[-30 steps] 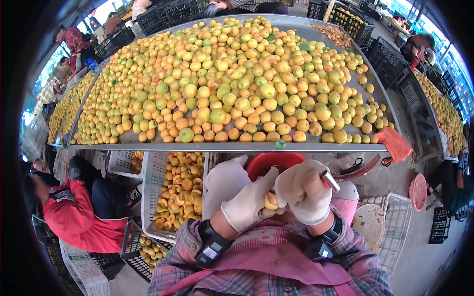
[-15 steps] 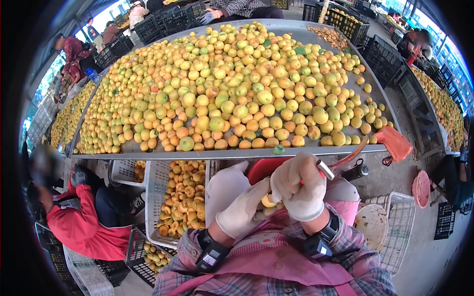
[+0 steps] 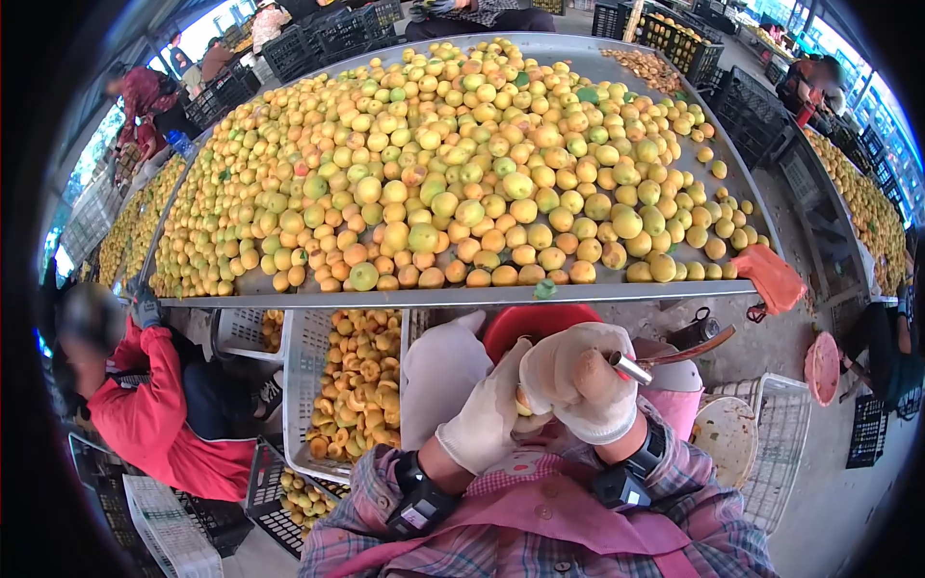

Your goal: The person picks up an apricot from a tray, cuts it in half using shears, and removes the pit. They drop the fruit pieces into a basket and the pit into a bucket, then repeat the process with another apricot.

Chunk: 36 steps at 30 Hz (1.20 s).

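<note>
My left hand [image 3: 489,409], in a white glove, is closed around an apricot [image 3: 523,402]; only a sliver of the fruit shows between the hands. My right hand [image 3: 581,380], also gloved, presses against the left and grips a tool with a shiny metal tube end [image 3: 631,368]. A brownish curved strip [image 3: 696,349] extends to the right from behind that hand. The tool's working end is hidden by my fingers. Both hands are over my lap, in front of the metal table [image 3: 578,296] heaped with whole apricots [image 3: 434,193].
Left of my knees stands a white crate [image 3: 301,385] of split apricots [image 3: 356,385]. A red basin [image 3: 525,323] lies between my knees. At right are a white crate [image 3: 782,443] with a pale tub [image 3: 725,438] and an orange bag [image 3: 768,279]. A person in red [image 3: 173,414] sits at left.
My hands have lowered slightly, and the apricot is more covered. The brownish strip has swung down, away from the orange bag. The person at left has raised a hand to the table edge.
</note>
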### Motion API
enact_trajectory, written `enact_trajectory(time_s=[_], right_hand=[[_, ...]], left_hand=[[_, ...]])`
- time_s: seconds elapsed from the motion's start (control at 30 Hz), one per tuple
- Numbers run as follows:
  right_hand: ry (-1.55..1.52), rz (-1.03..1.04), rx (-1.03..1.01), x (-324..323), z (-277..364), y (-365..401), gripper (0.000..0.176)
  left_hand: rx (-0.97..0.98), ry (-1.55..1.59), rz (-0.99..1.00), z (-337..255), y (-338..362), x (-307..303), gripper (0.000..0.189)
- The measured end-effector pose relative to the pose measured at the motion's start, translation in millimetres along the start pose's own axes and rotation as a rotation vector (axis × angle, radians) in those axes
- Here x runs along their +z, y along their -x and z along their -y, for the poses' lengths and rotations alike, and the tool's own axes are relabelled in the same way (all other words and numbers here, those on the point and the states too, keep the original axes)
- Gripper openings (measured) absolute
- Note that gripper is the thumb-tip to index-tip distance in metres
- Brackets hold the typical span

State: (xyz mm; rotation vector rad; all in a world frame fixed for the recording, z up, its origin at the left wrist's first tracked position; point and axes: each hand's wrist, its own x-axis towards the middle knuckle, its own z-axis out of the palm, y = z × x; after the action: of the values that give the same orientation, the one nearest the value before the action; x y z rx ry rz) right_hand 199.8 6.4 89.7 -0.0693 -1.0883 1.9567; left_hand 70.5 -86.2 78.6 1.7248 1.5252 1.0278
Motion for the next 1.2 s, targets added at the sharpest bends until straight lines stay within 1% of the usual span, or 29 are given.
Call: enact_trajectory(time_s=[0.03, 0.07, 0.1, 0.17, 0.2, 0.27, 0.3, 0.37, 0.4, 0.47, 0.5, 0.57, 0.6, 0.63, 0.67, 0.7, 0.73, 0.8, 0.83, 0.87, 0.93, 0.97, 1.0, 1.03, 1.07, 1.1, 1.13, 1.17, 1.2], right_hand=[[0.041, -0.027, 0.037, -39.3, -29.7, 26.1, 0.021], [0.083, -0.055, 0.073, -60.5, -45.5, 40.6, 0.038], [0.083, -0.056, 0.076, -56.7, -40.6, 40.3, 0.038], [0.776, 0.023, 0.033, -45.6, -26.1, 35.9, 0.034], [0.775, 0.023, 0.035, -46.3, -25.3, 31.9, 0.034], [0.063, 0.137, 0.046, -47.1, -23.7, 23.5, 0.035], [0.063, 0.138, 0.047, -41.5, -19.9, 23.6, 0.035], [0.474, -0.038, 0.08, -24.3, -8.6, 24.4, 0.025], [0.474, -0.038, 0.08, -30.5, -15.3, 29.2, 0.025], [0.325, -0.134, 0.115, -41.1, -29.0, 34.7, 0.018], [0.325, -0.133, 0.113, -45.5, -29.4, 37.3, 0.018], [0.075, -0.176, 0.143, -22.4, -5.0, 17.3, 0.02], [0.036, -0.139, -0.008, 5.6, 14.6, -5.1, 0.019], [0.012, -0.258, -0.028, 15.5, 23.5, -16.1, 0.03], [-0.016, -0.374, -0.05, 21.7, 29.4, -23.2, 0.049], [0.003, -0.433, -0.056, 24.5, 35.7, -25.9, 0.046], [-0.003, -0.429, -0.07, 23.3, 35.6, -25.8, 0.046], [0.415, -0.389, 0.157, 17.3, 30.3, -21.2, 0.025], [0.354, -0.446, 0.28, 20.6, 21.9, -22.8, 0.026], [0.324, -0.399, 0.386, 22.1, 16.5, -22.5, 0.024], [0.16, -0.42, 0.509, 28.5, 1.3, -19.5, 0.029], [0.164, -0.434, 0.5, 33.1, -2.3, -20.7, 0.034], [0.168, -0.453, 0.492, 37.2, -6.0, -21.5, 0.041], [0.199, -0.46, 0.443, 38.4, -15.1, -20.5, 0.045], [0.178, -0.4, 0.561, 34.1, -16.1, -19.0, 0.044], [0.111, -0.391, 0.516, 34.7, -22.1, -18.3, 0.045], [0.046, -0.371, 0.471, 34.6, -28.4, -16.9, 0.046], [0.072, -0.337, 0.479, 30.5, -32.3, -14.6, 0.045], [0.069, -0.345, 0.467, 28.7, -34.7, -12.6, 0.045]], left_hand=[[-0.021, 0.043, 0.01, 3.4, 1.3, 2.7, 0.081], [-0.04, 0.085, 0.02, 5.2, 2.2, 4.6, 0.077], [-0.043, 0.087, 0.02, 2.5, 0.8, 3.4, 0.077], [-0.018, 0.157, 0.078, -5.3, -3.5, -1.0, 0.071], [-0.02, 0.158, 0.078, -3.2, -2.5, 1.4, 0.071], [0.04, 0.082, 0.099, 2.2, -2.2, 6.1, 0.068], [0.04, 0.083, 0.098, 1.5, -2.5, 5.8, 0.068], [-0.015, 0.142, 0.151, -3.7, -4.8, 3.2, 0.069], [-0.015, 0.142, 0.151, -2.7, -4.2, 3.6, 0.069], [-0.083, 0.213, 0.185, 3.2, -2.9, 6.2, 0.071], [-0.081, 0.212, 0.185, 7.4, -1.4, 8.2, 0.071], [-0.119, 0.112, 0.098, 14.8, 0.4, 10.7, 0.068], [-0.112, 0.106, 0.1, 3.9, -5.7, 4.5, 0.068], [-0.403, 0.58, -0.042, -16.6, -16.3, -6.4, 0.047], [-0.689, 1.051, -0.191, -28.3, -24.1, -12.8, 0.029], [-0.37, 0.46, -0.367, -2.6, -18.7, 0.9, 0.022], [-0.358, 0.451, -0.364, 1.0, -21.1, -6.4, 0.022], [0.105, -0.253, -0.392, 6.4, -28.5, -24.8, 0.028], [-0.076, 0.018, -0.535, 9.1, -31.3, -19.3, 0.041], [-0.059, 0.017, -0.516, 10.0, -34.7, -19.4, 0.041], [0.09, 0.004, -0.584, 11.6, -42.1, -20.6, 0.041], [0.002, 0.032, -0.53, 5.8, -40.9, -22.0, 0.045], [0.047, -0.08, -0.533, 8.9, -40.5, -22.4, 0.046], [0.023, 0.063, -0.556, 10.8, -39.3, -16.2, 0.046], [-0.01, 0.204, -0.577, 11.7, -37.2, -10.7, 0.046], [-0.021, 0.104, -0.59, 9.5, -35.6, -11.1, 0.046], [-0.088, 0.099, -0.582, -3.2, -36.2, -9.4, 0.046], [-0.118, 0.059, -0.605, -3.7, -36.5, -5.8, 0.047], [-0.148, 0.017, -0.632, -3.5, -36.4, -3.9, 0.048]])
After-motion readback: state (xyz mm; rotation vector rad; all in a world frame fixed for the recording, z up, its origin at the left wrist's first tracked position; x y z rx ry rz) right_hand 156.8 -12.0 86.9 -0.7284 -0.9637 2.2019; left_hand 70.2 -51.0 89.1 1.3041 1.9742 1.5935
